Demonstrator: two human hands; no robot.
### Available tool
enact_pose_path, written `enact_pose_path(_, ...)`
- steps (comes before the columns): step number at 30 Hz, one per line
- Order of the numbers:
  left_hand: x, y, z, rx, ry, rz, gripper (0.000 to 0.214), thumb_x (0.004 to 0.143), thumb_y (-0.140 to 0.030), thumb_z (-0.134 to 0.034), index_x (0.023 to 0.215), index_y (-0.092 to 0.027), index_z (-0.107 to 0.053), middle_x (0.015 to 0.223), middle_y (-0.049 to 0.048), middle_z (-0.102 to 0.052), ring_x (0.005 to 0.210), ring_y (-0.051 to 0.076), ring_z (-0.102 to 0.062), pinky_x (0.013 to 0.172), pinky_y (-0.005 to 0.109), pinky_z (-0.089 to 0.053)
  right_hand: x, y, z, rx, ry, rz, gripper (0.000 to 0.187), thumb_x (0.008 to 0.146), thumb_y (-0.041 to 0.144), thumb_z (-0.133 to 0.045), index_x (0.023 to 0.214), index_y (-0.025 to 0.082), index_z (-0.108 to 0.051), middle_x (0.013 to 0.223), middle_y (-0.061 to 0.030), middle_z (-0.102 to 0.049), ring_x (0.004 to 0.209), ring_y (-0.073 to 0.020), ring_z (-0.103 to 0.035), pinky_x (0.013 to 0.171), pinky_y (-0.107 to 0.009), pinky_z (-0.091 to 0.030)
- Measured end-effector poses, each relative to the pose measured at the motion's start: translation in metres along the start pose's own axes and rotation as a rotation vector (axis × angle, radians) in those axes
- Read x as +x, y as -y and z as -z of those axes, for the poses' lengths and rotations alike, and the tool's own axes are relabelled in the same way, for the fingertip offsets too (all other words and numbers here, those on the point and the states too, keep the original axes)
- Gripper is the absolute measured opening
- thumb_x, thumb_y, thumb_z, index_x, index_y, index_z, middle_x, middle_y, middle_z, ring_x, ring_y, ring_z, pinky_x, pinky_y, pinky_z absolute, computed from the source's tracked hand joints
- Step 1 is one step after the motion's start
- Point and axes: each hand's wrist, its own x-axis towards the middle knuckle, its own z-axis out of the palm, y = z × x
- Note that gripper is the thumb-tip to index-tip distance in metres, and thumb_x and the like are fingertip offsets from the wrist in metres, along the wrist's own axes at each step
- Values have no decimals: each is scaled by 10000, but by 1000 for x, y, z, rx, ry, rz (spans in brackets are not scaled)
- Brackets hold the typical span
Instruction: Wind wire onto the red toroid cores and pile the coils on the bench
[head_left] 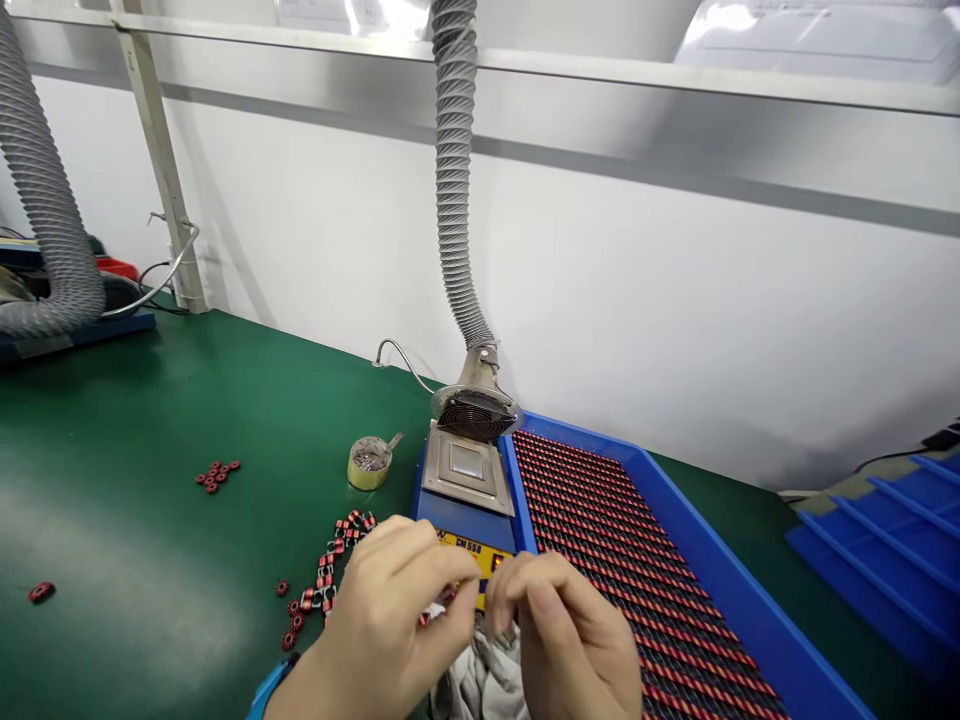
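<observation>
Close together in front of the solder pot (pixel 466 510) are both my hands. My left hand (pixel 394 610) is closed, thumb and forefinger pinched; a bit of red and white shows beside its fingers, but what it grips is unclear. My right hand (pixel 570 635) has its fingers bent into a pinch, and anything between them is too small or hidden to make out. Small red and black wound coils (pixel 326 570) lie in a cluster left of my left hand. Below the hands is a crumpled white cloth (pixel 487 680).
To the right, a blue tray (pixel 720 560) carries rows of red and black coils. A fume hose (pixel 454 180) ends above the pot. A small tin (pixel 367 475) stands left of it. More red rings (pixel 216 474) lie on the green table (pixel 150 400). Blue ribbed trays (pixel 885 540) sit far right.
</observation>
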Motion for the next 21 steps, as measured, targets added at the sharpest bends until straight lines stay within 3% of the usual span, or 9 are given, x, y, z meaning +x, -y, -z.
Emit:
enact_pose_path(2, 1, -1, 2, -129, 25, 147, 214, 863, -59, -507, 716, -193, -586, 580, -38, -572, 527, 102, -505, 548, 211, -418, 2, -1, 2, -176, -57, 213, 147, 915, 134, -651, 923, 231, -761, 740, -13, -742, 669, -167, -680, 642, -251, -542)
enact_pose_path(5, 3, -3, 5, -271, 73, 291, 190, 849, -97, -527, 710, -195, -611, 596, -38, -585, 564, 104, -547, 561, 193, -438, 6, -3, 4, -313, 24, 391, 406, 811, -46, -662, 1067, 257, -753, 878, -6, -777, 761, -178, -708, 704, -273, -574)
enact_pose_path(10, 3, -4, 4, -302, 95, 290, 193, 841, -94, -525, 697, -195, -605, 592, -38, -587, 544, 101, -534, 536, 188, -428, 8, -4, 6, -409, 92, 536, 416, 803, -94, -604, 1074, 205, -709, 843, -29, -735, 726, -182, -683, 667, -297, -559)
enact_pose_path(12, 2, -2, 1, -222, 92, 179, 205, 857, -78, -517, 711, -193, -604, 588, -34, -584, 527, 103, -516, 516, 198, -413, 6, -4, 5, -418, 80, 471, 280, 854, -29, -573, 964, 202, -687, 783, -24, -695, 699, -180, -660, 652, -294, -542)
enact_pose_path(14, 2, -1, -2, -85, 74, 24, 224, 874, -60, -505, 723, -188, -610, 579, -26, -580, 511, 111, -487, 522, 225, -411, 4, -4, 3, -355, 64, 250, 172, 931, 97, -544, 832, 205, -636, 699, -8, -626, 626, -165, -614, 585, -265, -511)
enact_pose_path(17, 1, 1, -3, 54, 29, -120, 235, 885, -45, -491, 737, -182, -611, 563, -19, -573, 501, 121, -454, 549, 257, -421, 3, -4, 2, -36, 107, -96, 313, 1004, 303, -492, 712, 210, -556, 561, 29, -508, 479, -136, -503, 456, -233, -446)
enact_pose_path(19, 0, 1, -2, 29, 1, -71, 235, 877, -43, -492, 726, -188, -598, 560, -25, -567, 502, 118, -458, 539, 246, -413, 3, -5, 3, 122, 117, -103, 362, 1018, 338, -468, 693, 213, -565, 520, 33, -506, 462, -139, -508, 457, -236, -457)
enact_pose_path(21, 0, 1, 0, -66, 13, 65, 224, 867, -57, -503, 718, -196, -595, 570, -32, -567, 516, 112, -485, 534, 226, -412, 4, -5, 3, 54, 50, 54, 273, 1000, 270, -529, 769, 213, -663, 596, 1, -628, 562, -162, -610, 558, -256, -519)
